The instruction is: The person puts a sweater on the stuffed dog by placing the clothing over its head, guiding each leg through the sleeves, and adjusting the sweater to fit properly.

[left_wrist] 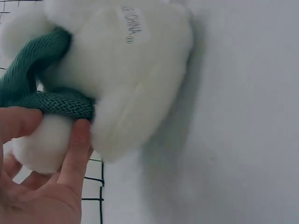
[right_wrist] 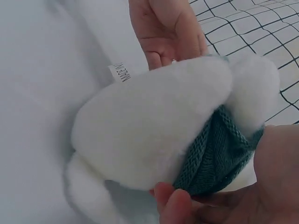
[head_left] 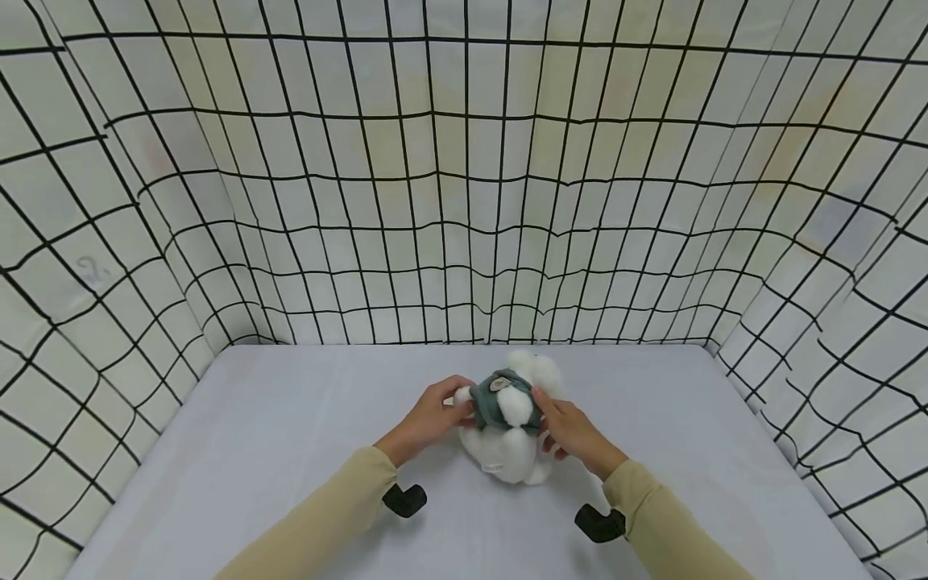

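A white plush toy in a green knitted garment lies on the white table between both hands. My left hand grips the toy's round white paw, its thumb and fingers at the edge of the green sleeve in the left wrist view. From the other side, my right hand pinches the hem of the garment, fingertips curled beneath its edge. A printed white label sticks out of the toy's body. A small pale patch shows on the knit.
The white table spreads around the toy. White walls with black grid netting rise behind it and on both sides. Black curved pieces hang at both wrists, below the beige sleeves.
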Motion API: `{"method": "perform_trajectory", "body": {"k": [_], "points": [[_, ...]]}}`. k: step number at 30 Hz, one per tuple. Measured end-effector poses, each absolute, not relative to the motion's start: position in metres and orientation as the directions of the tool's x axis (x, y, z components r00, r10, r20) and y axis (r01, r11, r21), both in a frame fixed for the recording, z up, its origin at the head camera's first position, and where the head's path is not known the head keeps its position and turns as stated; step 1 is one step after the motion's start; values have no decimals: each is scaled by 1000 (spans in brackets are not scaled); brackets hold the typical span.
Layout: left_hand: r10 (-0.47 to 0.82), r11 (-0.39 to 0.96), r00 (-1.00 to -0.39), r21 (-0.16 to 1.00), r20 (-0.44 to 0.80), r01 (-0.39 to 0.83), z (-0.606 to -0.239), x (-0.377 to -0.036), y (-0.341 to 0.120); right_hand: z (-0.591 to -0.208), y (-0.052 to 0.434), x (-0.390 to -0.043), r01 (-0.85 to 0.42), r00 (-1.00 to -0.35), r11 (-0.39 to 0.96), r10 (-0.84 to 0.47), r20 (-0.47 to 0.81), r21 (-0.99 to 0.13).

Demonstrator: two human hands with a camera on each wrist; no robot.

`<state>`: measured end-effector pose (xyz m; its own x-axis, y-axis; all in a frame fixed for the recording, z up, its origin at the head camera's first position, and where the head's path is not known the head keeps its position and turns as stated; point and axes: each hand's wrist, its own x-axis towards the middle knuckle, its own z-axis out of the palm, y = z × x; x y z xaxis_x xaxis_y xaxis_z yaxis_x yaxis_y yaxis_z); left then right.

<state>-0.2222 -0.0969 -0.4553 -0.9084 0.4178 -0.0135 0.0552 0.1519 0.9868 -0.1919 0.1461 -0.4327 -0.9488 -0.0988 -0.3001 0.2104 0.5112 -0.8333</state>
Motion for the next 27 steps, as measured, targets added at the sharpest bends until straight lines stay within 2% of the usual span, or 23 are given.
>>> {"method": "perform_trajectory", "body": {"k": [6,10,15,19,23,27], "points": [[346,183,-932,967,104,176,-434,-221,-95,-429,148,-197,197,-964,418,-81,-252,-887],[349,166,-915,948,202,272,-424,-224,-96,-425,155,-199,186,-971,425,-59,-232,-886],[378,142,-892,936,250,322,-417,-227,-101,-425,171,-201,194,-972,437,-34,-231,-878],[419,143,-881,943,219,302,-418,-227,-105,-427,179,-203,150,-969,418,-117,-217,-896],[472,155,-860,942,194,298,-423,-225,-108,-437,179,-203,65,-948,455,-249,-197,-888],[511,156,-836,935,200,319,-426,-224,-110,-451,177,-202,-67,-936,447,-338,-99,-892]]}}
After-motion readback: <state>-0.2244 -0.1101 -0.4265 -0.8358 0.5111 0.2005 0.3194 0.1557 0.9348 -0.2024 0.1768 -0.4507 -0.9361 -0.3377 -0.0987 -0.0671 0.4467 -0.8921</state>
